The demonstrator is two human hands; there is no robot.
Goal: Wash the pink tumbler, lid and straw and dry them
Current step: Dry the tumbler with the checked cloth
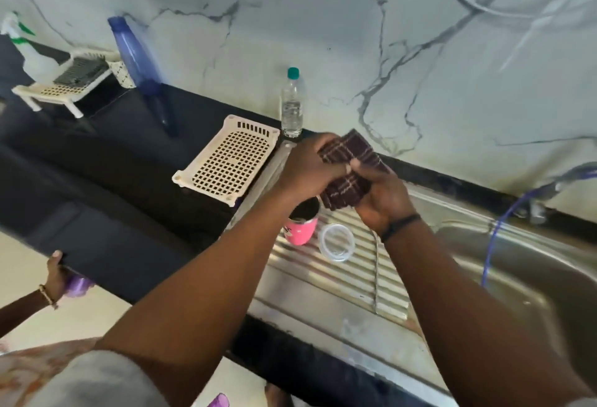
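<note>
Steel draining board carries all three pieces. Your left hand and right hand are both closed on the dark checked cloth. Directly under them the pink tumbler stands upright, nearer your left; the clear lid lies just right of it, and the straw runs lengthwise toward you.

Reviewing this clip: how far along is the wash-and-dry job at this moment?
Washing may be over, though wetness can't be judged: the pink tumbler stands upright on the ribbed drainboard with the clear lid lying beside it and a thin straw to the right. In hand: the left hand and right hand together grip a dark checked cloth. Left: no piece is being wiped yet.
</note>
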